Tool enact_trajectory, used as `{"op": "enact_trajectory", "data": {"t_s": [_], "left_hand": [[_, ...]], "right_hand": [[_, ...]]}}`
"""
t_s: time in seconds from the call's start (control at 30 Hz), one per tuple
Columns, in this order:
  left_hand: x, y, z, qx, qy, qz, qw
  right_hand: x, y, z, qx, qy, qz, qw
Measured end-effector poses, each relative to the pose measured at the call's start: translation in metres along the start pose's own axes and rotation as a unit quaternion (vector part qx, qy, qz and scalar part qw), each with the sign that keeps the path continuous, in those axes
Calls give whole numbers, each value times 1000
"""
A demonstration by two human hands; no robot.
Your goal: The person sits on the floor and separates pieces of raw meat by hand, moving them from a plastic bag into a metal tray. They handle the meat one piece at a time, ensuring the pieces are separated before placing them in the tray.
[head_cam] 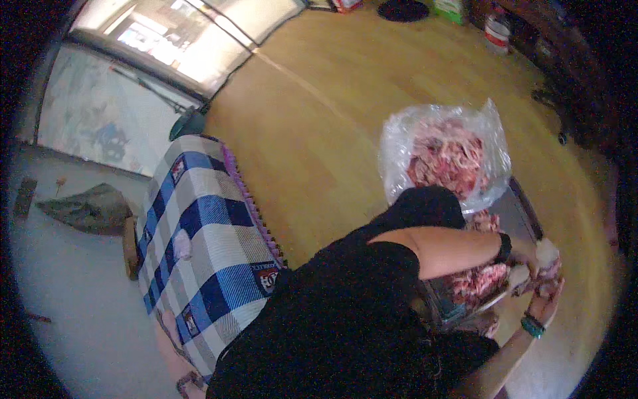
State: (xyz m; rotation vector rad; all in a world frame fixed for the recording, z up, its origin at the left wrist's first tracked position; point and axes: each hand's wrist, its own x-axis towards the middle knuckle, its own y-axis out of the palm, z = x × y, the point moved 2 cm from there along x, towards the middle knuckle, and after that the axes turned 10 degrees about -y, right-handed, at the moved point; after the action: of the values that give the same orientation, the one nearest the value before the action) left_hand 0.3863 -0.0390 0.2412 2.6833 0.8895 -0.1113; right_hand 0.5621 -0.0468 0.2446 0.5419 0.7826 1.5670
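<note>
Both my hands come together over a piece of raw meat, pale and fatty at its upper end. My left hand, below a black wristband, grips it from one side. Opposite it, my right hand, above a teal bracelet, holds the meat from below. Blur hides the exact fingertips. Beside my hands, cut raw meat lies in a clear-sided container, partly covered by my left forearm. A clear plastic bag spreads open beyond my left arm, full of raw meat strips.
A dark tray or board lies under the bag's near side. At left, a blue-and-white checked cloth covers a long piece of furniture. A plastic bottle stands at the far right of the yellow-brown surface. A dustpan is near the doorway.
</note>
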Motion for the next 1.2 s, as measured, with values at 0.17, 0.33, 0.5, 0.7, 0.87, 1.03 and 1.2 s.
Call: {"op": "enact_trajectory", "data": {"t_s": [0.17, 0.33, 0.5, 0.7, 0.87, 1.03, 1.2], "left_hand": [[-8, 6, 1, -39, -37, -16, 998], [-9, 7, -6, -67, -47, 4, 997], [-44, -10, -25, -133, -103, 29, 985], [-59, -14, -40, -237, -150, 39, 959], [-58, -17, -38, -235, -168, 22, 957], [-64, -15, -52, -231, -167, -13, 958], [-57, -36, -29, -370, -106, -29, 922]], "right_hand": [[5, -37, 31, -278, -120, 23, 953], [-2, 2, 44, -228, -77, -88, 966], [1, 15, 53, -103, -12, -214, 971], [-6, 13, 71, -347, -198, -206, 893], [-15, 32, 75, -261, -245, -295, 886], [-18, 50, 75, -275, -185, -168, 929], [-25, 88, 7, -599, 88, 172, 777]]}}
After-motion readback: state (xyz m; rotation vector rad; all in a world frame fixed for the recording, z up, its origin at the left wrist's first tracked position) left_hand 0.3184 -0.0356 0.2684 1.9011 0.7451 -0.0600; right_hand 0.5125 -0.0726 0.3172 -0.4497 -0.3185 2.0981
